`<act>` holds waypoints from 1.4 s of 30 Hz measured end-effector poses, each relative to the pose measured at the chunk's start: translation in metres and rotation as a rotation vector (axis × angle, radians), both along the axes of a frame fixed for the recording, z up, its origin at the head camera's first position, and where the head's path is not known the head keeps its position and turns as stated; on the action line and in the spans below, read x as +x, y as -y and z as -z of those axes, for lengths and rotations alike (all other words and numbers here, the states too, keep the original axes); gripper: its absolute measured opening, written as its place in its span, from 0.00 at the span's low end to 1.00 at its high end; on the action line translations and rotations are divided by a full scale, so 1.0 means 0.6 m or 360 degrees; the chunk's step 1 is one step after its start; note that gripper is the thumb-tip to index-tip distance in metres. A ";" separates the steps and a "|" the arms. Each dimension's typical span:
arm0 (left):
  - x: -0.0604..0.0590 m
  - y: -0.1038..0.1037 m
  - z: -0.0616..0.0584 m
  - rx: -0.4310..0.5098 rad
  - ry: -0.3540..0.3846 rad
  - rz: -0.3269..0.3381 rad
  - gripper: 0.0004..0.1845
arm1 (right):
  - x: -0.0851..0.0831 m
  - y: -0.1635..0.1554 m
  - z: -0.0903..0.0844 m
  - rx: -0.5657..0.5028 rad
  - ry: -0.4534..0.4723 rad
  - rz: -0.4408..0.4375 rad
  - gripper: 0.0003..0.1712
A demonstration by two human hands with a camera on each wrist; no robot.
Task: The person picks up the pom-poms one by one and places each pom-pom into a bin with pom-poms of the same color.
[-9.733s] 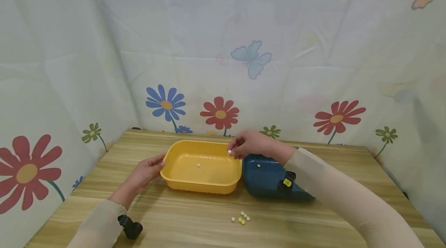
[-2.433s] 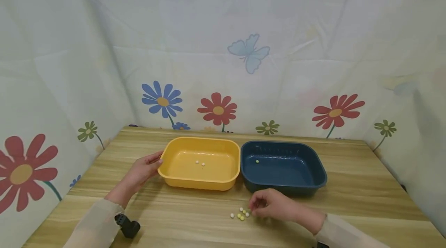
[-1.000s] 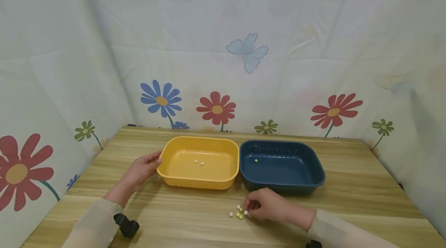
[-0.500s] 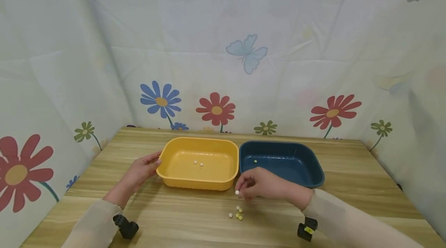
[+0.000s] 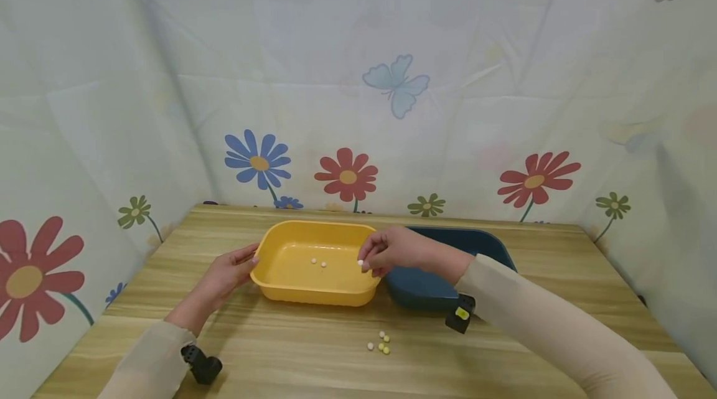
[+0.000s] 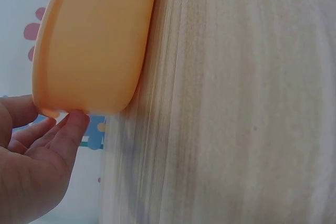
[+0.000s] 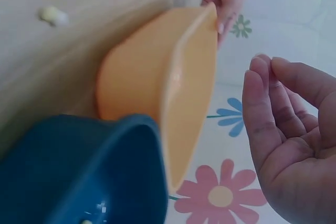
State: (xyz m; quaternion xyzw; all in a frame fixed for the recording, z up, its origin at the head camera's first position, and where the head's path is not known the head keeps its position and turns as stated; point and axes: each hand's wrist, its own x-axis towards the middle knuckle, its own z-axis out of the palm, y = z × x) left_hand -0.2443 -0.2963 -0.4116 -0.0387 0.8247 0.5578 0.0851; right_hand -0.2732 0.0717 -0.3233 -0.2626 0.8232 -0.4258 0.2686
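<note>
A person's right hand (image 5: 392,251) hovers over the right edge of a yellow tub (image 5: 291,290), pinching a small white bead (image 5: 360,262) between thumb and fingertips above the tub's inner wall. Two more white beads (image 5: 318,262) lie on the tub's floor. The left hand (image 5: 226,274) rests against the tub's left end, its fingers straight and touching the rim; the left wrist view shows the fingertips (image 6: 73,121) meeting the tub's corner. A dark blue tub (image 5: 476,243) stands just beside the yellow one on its right, partly hidden behind the right forearm. Near the front of the wooden surface (image 5: 560,274), a small cluster of white and yellow beads (image 5: 381,343) lies loose, well apart from both hands. A curtain printed with flowers and a butterfly (image 5: 396,84) hangs behind and around the surface
</note>
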 end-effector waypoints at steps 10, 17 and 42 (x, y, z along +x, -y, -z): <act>0.000 0.000 -0.003 0.0011 -0.0004 0.0009 0.31 | -0.049 0.044 -0.030 0.0049 -0.0003 0.0024 0.09; -0.001 0.002 -0.001 0.0025 0.0000 0.0006 0.30 | -0.085 0.078 -0.044 0.0145 -0.0051 0.0006 0.10; 0.000 0.000 -0.003 -0.0010 0.0000 -0.0014 0.31 | -0.150 0.153 -0.033 0.0315 -0.0028 -0.0122 0.08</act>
